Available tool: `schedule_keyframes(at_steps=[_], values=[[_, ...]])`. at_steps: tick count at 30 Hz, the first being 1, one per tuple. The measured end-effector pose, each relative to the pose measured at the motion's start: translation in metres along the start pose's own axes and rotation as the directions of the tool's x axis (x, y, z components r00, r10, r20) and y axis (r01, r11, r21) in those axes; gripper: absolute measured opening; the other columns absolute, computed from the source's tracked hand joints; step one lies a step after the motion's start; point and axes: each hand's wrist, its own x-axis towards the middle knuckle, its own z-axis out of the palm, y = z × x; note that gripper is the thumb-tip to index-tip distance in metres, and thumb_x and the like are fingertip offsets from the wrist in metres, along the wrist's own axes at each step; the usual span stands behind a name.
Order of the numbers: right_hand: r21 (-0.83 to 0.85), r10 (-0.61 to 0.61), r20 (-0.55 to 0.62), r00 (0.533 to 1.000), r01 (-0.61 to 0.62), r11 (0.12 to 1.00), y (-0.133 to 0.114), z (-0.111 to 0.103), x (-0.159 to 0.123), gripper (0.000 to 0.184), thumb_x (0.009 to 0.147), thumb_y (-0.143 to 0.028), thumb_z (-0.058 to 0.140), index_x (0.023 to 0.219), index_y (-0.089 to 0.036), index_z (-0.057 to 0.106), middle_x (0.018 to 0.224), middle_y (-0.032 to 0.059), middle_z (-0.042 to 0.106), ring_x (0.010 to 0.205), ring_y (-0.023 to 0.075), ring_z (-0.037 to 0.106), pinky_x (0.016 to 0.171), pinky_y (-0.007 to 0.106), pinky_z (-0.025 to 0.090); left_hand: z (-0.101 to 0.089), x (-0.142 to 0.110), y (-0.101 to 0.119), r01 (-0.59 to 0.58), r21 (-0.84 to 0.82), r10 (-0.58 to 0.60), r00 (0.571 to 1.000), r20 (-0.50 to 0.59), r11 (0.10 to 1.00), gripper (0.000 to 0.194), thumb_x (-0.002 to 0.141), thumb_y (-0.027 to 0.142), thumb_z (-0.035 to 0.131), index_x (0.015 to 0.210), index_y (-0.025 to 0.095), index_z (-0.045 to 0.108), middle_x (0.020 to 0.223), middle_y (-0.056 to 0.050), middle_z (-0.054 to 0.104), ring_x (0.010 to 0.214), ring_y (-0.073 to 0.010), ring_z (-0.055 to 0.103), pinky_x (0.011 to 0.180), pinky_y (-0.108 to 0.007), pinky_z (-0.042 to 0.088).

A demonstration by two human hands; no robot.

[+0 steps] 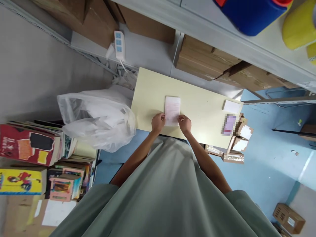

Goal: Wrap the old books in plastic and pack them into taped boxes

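Note:
A flat rectangular paper pad or thin packet, whitish and faintly pink (172, 110), lies upright in view on the pale yellow table (153, 85). Whether it is one sheet or a stack, I cannot tell for sure. At its lower left edge my left hand (158, 122) is closed, thumb and fingers pinched at the side. My right hand (185, 124) pinches the opposite edge in the same way, at nearly the same height. Faint lines of print seem to run over its face, too small to read.
A white box-like block (231, 106) and a blurred purple item (229, 124) lie at the table's right end. Left of the table hangs a translucent plastic bag (98, 115). A power strip (119, 46) and cardboard boxes (207, 56) stand behind. Book stacks (27, 144) fill the left.

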Motion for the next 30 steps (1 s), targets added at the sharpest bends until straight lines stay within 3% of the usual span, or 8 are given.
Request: schedule_keyframes(at_steps=[8, 11, 14, 17, 20, 23, 30], values=[[0.001, 0.06, 0.079, 0.995, -0.06, 0.998, -0.127, 0.057, 0.035, 0.019, 0.104, -0.026, 0.069, 0.12, -0.027, 0.08, 0.129, 0.0062, 0.085, 0.119, 0.0295, 0.077, 0.101, 0.04, 0.059, -0.098, 0.084, -0.025, 0.067, 0.015, -0.064, 0.985, -0.16, 0.998, 0.032, 0.1, 0.01, 0.06, 0.119, 0.022, 0.083, 0.126, -0.009, 0.086, 0.118, -0.0247, 0.079, 0.109, -0.033, 0.056], [-0.008, 0.077, 0.077, 0.994, -0.077, 0.997, -0.155, 0.07, 0.042, 0.022, 0.105, -0.026, 0.066, 0.122, -0.027, 0.079, 0.128, 0.0087, 0.085, 0.119, 0.0308, 0.077, 0.103, 0.042, 0.059, -0.121, 0.105, -0.025, 0.084, 0.038, -0.077, 0.984, -0.161, 0.996, 0.031, 0.099, 0.009, 0.06, 0.118, 0.019, 0.082, 0.126, -0.011, 0.085, 0.118, -0.0241, 0.079, 0.108, -0.032, 0.056], [-0.009, 0.075, 0.082, 0.994, -0.075, 0.997, -0.164, 0.071, 0.043, 0.024, 0.105, -0.025, 0.063, 0.123, -0.027, 0.079, 0.128, 0.0091, 0.085, 0.121, 0.0303, 0.078, 0.104, 0.041, 0.059, -0.131, 0.107, -0.021, 0.088, 0.081, -0.076, 0.987, -0.143, 0.993, 0.029, 0.098, 0.01, 0.061, 0.117, 0.019, 0.081, 0.125, -0.01, 0.086, 0.121, -0.025, 0.078, 0.11, -0.033, 0.055], [0.0, 0.045, 0.097, 0.994, -0.045, 0.999, -0.158, 0.061, 0.035, 0.026, 0.104, -0.024, 0.063, 0.124, -0.028, 0.079, 0.128, 0.0076, 0.085, 0.121, 0.0292, 0.078, 0.104, 0.04, 0.059, -0.134, 0.09, -0.016, 0.073, 0.105, -0.056, 0.987, -0.153, 0.992, 0.029, 0.099, 0.012, 0.062, 0.123, 0.019, 0.078, 0.13, -0.011, 0.084, 0.123, -0.0261, 0.077, 0.112, -0.035, 0.054], [0.033, -0.025, 0.084, 0.996, 0.022, 0.999, -0.145, 0.048, 0.019, 0.031, 0.099, -0.021, 0.062, 0.125, -0.028, 0.079, 0.127, 0.0074, 0.086, 0.118, 0.0287, 0.079, 0.1, 0.039, 0.06, -0.135, 0.061, -0.011, 0.054, 0.076, -0.039, 0.981, -0.189, 0.996, 0.032, 0.1, 0.015, 0.062, 0.128, 0.02, 0.076, 0.133, -0.011, 0.083, 0.107, -0.025, 0.08, 0.11, -0.036, 0.056], [0.108, -0.115, 0.075, 0.991, 0.107, 0.988, -0.129, 0.037, 0.0, 0.035, 0.094, -0.022, 0.062, 0.125, -0.027, 0.078, 0.122, 0.0068, 0.085, 0.105, 0.0269, 0.079, 0.092, 0.038, 0.061, -0.137, 0.023, -0.009, 0.041, 0.036, -0.031, 0.971, -0.237, 0.999, 0.035, 0.099, 0.014, 0.062, 0.131, 0.021, 0.076, 0.131, -0.01, 0.083, 0.092, -0.0225, 0.08, 0.104, -0.035, 0.059], [0.274, -0.285, 0.177, 0.942, 0.231, 0.934, -0.11, 0.031, -0.036, 0.037, 0.083, -0.029, 0.065, 0.118, -0.026, 0.076, 0.105, 0.0033, 0.083, 0.083, 0.0218, 0.074, 0.075, 0.031, 0.057, -0.13, -0.08, -0.016, 0.104, -0.093, -0.132, 0.913, -0.386, 0.99, 0.037, 0.097, 0.015, 0.063, 0.131, 0.023, 0.076, 0.12, -0.006, 0.084, 0.083, -0.0195, 0.078, 0.093, -0.033, 0.063]])
